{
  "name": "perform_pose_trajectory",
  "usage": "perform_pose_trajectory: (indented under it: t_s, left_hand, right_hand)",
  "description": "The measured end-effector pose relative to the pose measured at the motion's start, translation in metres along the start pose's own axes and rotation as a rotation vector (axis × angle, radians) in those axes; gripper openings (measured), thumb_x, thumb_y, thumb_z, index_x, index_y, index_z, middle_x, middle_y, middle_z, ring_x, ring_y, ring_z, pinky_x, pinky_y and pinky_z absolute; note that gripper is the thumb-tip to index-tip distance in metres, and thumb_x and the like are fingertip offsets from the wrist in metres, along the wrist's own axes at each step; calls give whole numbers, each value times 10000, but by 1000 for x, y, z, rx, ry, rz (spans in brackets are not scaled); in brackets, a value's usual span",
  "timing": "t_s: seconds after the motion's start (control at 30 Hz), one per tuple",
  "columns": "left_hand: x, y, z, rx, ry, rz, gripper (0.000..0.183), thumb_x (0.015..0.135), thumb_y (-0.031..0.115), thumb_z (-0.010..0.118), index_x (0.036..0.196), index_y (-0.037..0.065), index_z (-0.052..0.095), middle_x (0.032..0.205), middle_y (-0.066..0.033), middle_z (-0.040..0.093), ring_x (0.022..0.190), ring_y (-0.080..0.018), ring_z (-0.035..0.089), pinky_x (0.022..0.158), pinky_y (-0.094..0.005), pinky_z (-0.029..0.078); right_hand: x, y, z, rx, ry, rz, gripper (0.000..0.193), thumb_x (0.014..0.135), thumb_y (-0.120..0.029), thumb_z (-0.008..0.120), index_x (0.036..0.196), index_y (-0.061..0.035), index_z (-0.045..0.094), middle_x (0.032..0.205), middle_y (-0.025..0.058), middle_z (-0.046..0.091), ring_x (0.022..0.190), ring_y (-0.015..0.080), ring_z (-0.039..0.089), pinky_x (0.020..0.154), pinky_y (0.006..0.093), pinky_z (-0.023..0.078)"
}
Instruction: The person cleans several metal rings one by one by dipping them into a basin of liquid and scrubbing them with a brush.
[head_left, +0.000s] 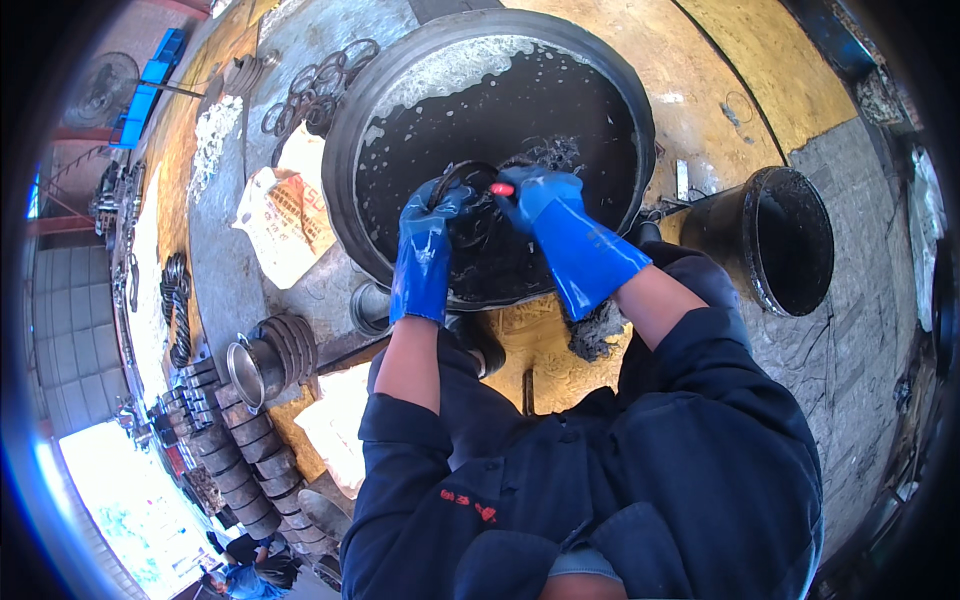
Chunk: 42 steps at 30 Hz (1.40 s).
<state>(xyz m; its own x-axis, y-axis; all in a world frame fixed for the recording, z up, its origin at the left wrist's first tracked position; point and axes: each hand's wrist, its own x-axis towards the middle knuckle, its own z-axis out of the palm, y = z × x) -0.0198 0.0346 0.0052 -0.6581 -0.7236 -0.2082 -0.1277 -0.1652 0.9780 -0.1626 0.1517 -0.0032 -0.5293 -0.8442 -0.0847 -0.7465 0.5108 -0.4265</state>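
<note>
Gripping a dark metal ring [462, 190] over a wide black basin [345, 150], both hands wear long blue rubber gloves and meet near the upper middle of the frame. The left hand [432, 215] has its fingers curled around the ring's left arc, while the right hand [535, 195] closes on a small red-tipped tool [502, 188] pressed against the ring's upper right side — the two gloves are just beside each other. The ring hangs just above the dark, foamy liquid [520, 100] that fills the basin; whether its lower edge dips in cannot be told.

To the right of the frame stands a smaller black bucket [775, 240], well apart from the hands. A heap of similar rings [315, 90] lies at the basin's upper left rim, beside a crumpled white sack [280, 215]. Lower left — a row of ribbed metal cylinders [250, 440] runs along the floor, with one shiny open-ended pipe piece [255, 370] nearest the basin. A grey rag [597, 330] sits below the right forearm. The person's dark blue jacket [640, 480] fills the lower middle.
</note>
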Motion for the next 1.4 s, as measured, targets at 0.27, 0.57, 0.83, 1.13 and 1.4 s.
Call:
perform_pose_trajectory:
  t_s: [0.27,0.57,0.83,1.13,1.4]
  left_hand:
    - [12,-31,-4,549,-301,127,356,798,55,698,1154,47,679,1093,-76,694,997,-202,650,880,-314,511]
    - [-2,-15,-1,446,163,-49,479,831,210,720,1241,8,577,1105,-94,674,1020,-262,638,904,-354,497]
    - [-14,-30,-22,252,-123,-358,254,874,195,658,1028,-5,674,850,-57,673,753,-144,610,701,-277,479]
    - [-1,-31,-16,-105,-284,-226,250,872,-9,575,1113,-7,641,1009,-83,687,891,-156,651,811,-296,518]
    - [-14,1,0,-60,-196,-299,272,926,43,607,1187,-34,604,1103,-107,683,955,-181,663,845,-282,534]
  right_hand:
    - [19,30,-28,228,28,149,395,840,-430,621,1134,-170,670,1009,131,705,948,315,678,837,412,524]
    - [20,32,6,657,-399,260,390,784,-384,684,1037,-88,720,933,111,727,866,219,686,823,344,519]
    - [5,6,24,764,-468,67,390,775,-429,724,1000,-111,726,944,99,727,843,185,676,804,347,513]
    - [17,15,13,1315,-133,-115,263,934,-209,630,1116,-29,690,993,29,714,897,123,651,846,306,529]
    - [26,32,10,1179,61,178,267,938,-270,613,1041,-47,715,921,66,727,861,146,666,790,305,523]
